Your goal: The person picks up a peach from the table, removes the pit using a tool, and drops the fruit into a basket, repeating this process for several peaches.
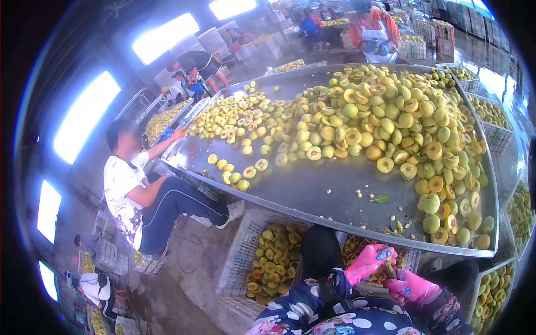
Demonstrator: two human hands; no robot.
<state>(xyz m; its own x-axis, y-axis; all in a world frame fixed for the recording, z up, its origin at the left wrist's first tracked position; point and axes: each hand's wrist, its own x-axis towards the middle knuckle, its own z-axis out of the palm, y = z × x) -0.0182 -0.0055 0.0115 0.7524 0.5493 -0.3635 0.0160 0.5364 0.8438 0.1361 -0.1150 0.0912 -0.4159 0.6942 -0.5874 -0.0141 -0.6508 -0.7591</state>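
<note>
Both my hands wear pink gloves and are close together at the lower right, over a crate of brownish scraps [357,249] below the table's near edge. My left hand [370,262] has its fingers bent; what they hold, if anything, is hidden. My right hand [412,286] is closed around a small brownish thing [390,272] whose kind I cannot make out. In front of them stands the metal table [312,187], heaped with halved yellow-green fruit [385,111]. Pits and a green leaf [381,199] lie near its front edge.
A crate of fruit halves [234,268] stands left of my knees. Another fruit crate [491,296] is at the lower right, and more line the table's right side. A person in a white shirt [120,190] sits at the left; a person in orange [385,33] is across the table.
</note>
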